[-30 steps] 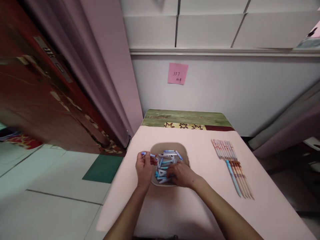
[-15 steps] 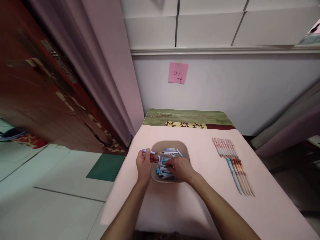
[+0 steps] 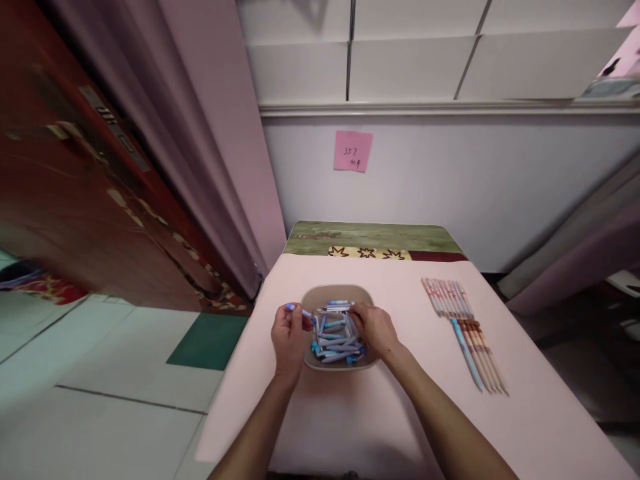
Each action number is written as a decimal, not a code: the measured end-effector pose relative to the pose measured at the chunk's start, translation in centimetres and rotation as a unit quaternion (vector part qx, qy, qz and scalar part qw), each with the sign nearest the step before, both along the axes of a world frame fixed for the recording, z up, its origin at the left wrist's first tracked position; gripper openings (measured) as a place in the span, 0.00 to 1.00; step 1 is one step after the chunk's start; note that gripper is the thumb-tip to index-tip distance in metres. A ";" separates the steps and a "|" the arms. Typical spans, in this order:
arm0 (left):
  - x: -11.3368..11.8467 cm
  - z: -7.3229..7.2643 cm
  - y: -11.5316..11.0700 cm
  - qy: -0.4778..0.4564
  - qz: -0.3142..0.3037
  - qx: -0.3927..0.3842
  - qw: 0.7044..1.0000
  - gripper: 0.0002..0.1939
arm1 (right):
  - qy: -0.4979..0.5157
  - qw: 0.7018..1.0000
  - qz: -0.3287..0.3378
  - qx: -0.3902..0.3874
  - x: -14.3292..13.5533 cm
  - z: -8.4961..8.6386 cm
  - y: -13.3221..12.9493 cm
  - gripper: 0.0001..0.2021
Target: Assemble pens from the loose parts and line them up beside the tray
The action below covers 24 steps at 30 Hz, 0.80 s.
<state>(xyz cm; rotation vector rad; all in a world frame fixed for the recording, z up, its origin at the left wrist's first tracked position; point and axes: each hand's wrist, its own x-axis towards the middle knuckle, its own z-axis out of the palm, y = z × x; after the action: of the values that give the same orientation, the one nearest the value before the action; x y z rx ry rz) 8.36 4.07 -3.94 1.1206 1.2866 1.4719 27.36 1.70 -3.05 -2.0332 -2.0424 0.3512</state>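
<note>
Head view, writing: the square pink paper note [image 3: 353, 151] on the smooth, pale grey-white wall [image 3: 440, 173] reads "357" in dark handwriting, with smaller characters beneath that I can't make out; no brand on the pens is legible from here.
Left hand: the person's left hand [image 3: 289, 339] pinches a slim blue-and-white pen [image 3: 291, 307] between thumb and fingers, above the tub's left edge.
Right hand: fingers of the right hand [image 3: 376, 330] are bunched together over the tub's right side, at the pens; whether they grip one, I cannot tell.
Tub: a rounded-square, beige plastic tub [image 3: 320, 295] sits on the table between the hands.
Tub contents: a jumble of slender blue, pale lilac and white pens [image 3: 340, 348], most lying crosswise.
Rows at right: red-and-white patterned pens [image 3: 447, 298] lie side by side; just nearer the person, one light-blue pen [image 3: 467, 355] lies beside tan, brown-topped pens [image 3: 484, 358].
Table: matte pale-pink covering [image 3: 400, 287] over a green wood-grain top [image 3: 375, 233], whose far strip shows a yellow band with dark star outlines [image 3: 367, 253].
Left side: scuffed red-brown door [image 3: 60, 200], folded mauve curtain [image 3: 200, 167].
</note>
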 end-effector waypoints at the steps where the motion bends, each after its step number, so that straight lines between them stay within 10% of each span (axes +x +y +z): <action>1: 0.2 0.0 0.1 0.002 -0.007 -0.002 1.000 0.13 | 0.011 1.000 -0.005 0.007 0.0 -0.3 -0.1 0.13; 14: 0.0 -0.8 1.2 -0.010 0.000 -0.042 0.999 0.14 | -0.019 0.999 0.016 -0.030 -0.5 -0.9 0.2 0.12; 24: -0.5 0.7 1.2 -0.124 0.034 -0.050 0.990 0.15 | 0.004 0.994 0.105 -0.036 -6.8 0.5 3.9 0.13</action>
<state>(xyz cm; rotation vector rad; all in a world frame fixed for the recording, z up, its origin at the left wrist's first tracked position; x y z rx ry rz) 7.81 5.26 -3.22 0.8057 1.2190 1.5256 20.54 5.61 -2.57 -1.8564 -2.2753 0.4763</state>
